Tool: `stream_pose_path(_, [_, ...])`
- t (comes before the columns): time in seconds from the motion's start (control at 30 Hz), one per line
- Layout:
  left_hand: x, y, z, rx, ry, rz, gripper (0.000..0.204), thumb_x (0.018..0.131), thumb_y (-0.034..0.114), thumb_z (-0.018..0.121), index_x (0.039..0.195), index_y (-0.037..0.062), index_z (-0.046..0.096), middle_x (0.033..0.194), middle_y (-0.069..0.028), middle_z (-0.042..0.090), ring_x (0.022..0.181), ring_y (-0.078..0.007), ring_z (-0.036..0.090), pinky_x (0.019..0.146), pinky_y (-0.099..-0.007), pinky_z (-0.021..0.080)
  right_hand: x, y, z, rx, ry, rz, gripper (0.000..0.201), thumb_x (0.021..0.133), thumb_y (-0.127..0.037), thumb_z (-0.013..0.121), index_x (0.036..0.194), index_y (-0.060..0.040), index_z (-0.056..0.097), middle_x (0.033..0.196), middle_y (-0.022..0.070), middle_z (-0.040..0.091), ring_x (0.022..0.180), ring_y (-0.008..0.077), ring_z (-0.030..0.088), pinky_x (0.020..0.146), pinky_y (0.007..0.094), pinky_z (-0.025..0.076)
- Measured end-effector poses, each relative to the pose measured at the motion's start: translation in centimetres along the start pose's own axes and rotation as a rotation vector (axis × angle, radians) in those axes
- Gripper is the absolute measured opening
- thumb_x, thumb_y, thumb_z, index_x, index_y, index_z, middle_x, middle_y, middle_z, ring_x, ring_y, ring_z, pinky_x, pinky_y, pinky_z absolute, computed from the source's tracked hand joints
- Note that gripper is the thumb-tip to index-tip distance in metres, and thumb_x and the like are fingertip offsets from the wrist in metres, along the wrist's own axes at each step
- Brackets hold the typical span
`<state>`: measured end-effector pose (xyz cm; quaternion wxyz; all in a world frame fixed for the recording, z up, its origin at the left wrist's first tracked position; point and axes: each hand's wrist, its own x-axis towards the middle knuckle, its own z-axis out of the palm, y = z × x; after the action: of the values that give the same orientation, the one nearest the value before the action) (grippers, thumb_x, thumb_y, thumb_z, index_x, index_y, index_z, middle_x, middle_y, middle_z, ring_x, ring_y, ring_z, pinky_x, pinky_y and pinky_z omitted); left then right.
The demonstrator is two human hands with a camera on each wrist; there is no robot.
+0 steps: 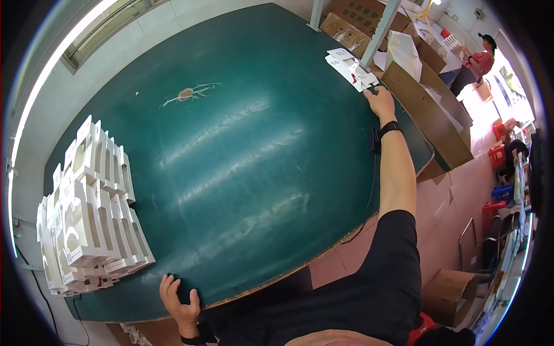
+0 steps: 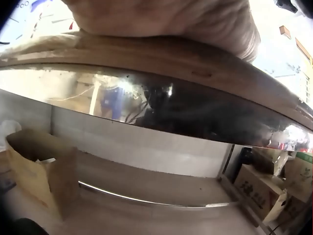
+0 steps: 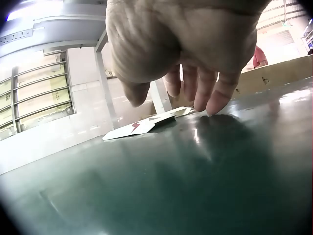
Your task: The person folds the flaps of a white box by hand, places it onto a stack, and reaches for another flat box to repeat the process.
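Flat white printed card pieces (image 1: 351,68) with a red mark lie at the far right of the green table (image 1: 248,167). My right hand (image 1: 381,104) reaches to their near edge. In the right wrist view its fingers (image 3: 222,93) point down to the tabletop beside the white card (image 3: 139,128), with the thumb apart from them. At the table's front edge rests my left hand (image 1: 181,303), fingers spread and holding nothing. The left wrist view shows only its underside (image 2: 161,19) over the table edge. Nearest to it, stacked white folded card trays (image 1: 95,225) stand at the left.
A large open cardboard box (image 1: 430,109) stands against the table's right side, next to a metal post (image 1: 381,33). A torn patch (image 1: 186,94) marks the tabletop. One person (image 1: 480,60) stands at the back right. Beneath the table is an open carton (image 2: 41,171).
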<state>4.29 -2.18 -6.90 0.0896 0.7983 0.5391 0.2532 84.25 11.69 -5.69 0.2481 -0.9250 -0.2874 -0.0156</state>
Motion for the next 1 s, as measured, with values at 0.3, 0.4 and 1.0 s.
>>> stream_pose_path(0.3, [0.0, 0.1, -0.1, 0.030, -0.069, -0.079, 0.042, 0.084, 0.019, 0.072, 0.119, -0.0008, 0.062, 0.138, -0.0225, 0.060, 0.138, -0.0471, 0.052, 0.117, -0.0558, 0.039, 6.2, -0.9, 2.3, -0.013, -0.030, 0.082, 0.085, 0.088, -0.061, 0.073, 0.151, -0.0058, 0.056, 0.154, 0.0193, 0.056, 0.141, 0.0345, 0.055, 0.116, 0.0442, 0.046])
stream_pose_path(0.4, [0.0, 0.1, -0.2, 0.039, -0.083, -0.097, 0.042, 0.085, 0.020, 0.071, 0.120, -0.0010, 0.062, 0.138, -0.0228, 0.060, 0.138, -0.0471, 0.051, 0.117, -0.0555, 0.038, 7.3, -1.4, 2.3, -0.027, -0.059, 0.118, 0.093, 0.085, -0.066, 0.073, 0.153, -0.0070, 0.053, 0.157, 0.0185, 0.054, 0.143, 0.0337, 0.053, 0.117, 0.0444, 0.045])
stream_pose_path(1.0, [-0.1, -0.2, 0.4, 0.036, -0.061, -0.087, 0.041, 0.086, 0.019, 0.070, 0.121, -0.0007, 0.061, 0.137, -0.0232, 0.060, 0.137, -0.0465, 0.052, 0.117, -0.0539, 0.039, 10.1, -0.4, 3.4, 0.040, -0.118, 0.076, 0.122, 0.063, -0.056, 0.093, 0.158, 0.0011, 0.042, 0.149, 0.0292, 0.057, 0.134, 0.0358, 0.062, 0.113, 0.0402, 0.048])
